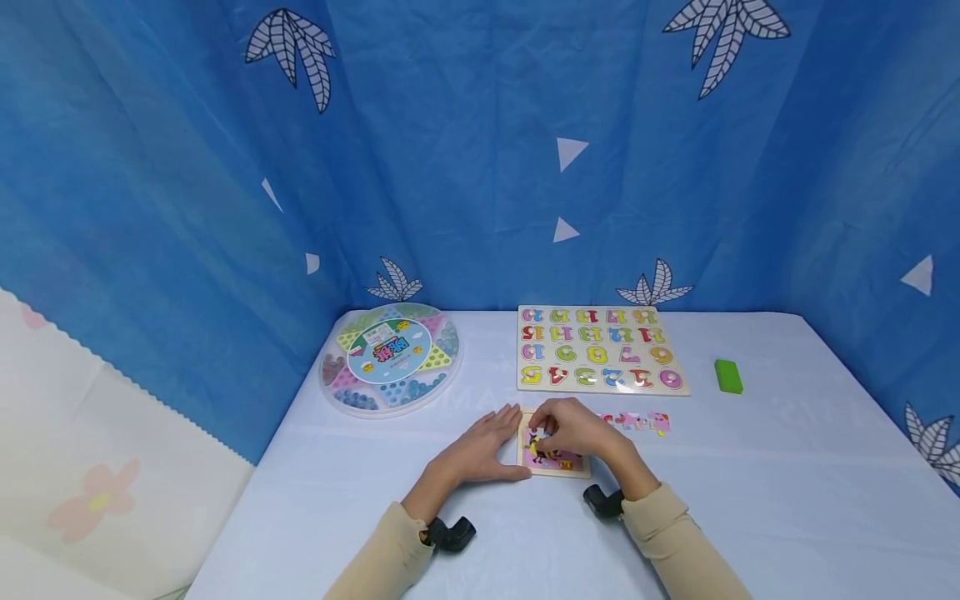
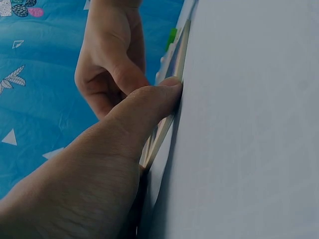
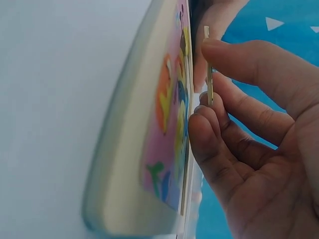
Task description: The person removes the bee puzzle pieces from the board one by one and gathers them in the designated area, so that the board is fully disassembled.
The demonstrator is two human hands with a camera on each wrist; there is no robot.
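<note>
A small wooden jigsaw board (image 1: 555, 473) lies on the table, its pale rim around a pink picture with yellow and black parts. My left hand (image 1: 483, 450) rests along the board's left side, fingers extended; in the left wrist view its thumb (image 2: 164, 94) presses on the rim. Over the board, my right hand (image 1: 573, 427) pinches a thin jigsaw piece (image 3: 210, 82) between thumb and fingers, edge-on in the right wrist view and apart from the board. The piece's printed face is hidden. Several loose jigsaw pieces (image 1: 633, 422) lie right of the board, partly behind the right hand.
Behind the board lies a wooden number puzzle (image 1: 577, 336) with coloured numerals. A round Chinese checkers set (image 1: 390, 358) is at the back left. A green block (image 1: 727, 376) sits at the back right. A blue curtain (image 1: 480, 167) hangs behind the white table (image 1: 750, 483).
</note>
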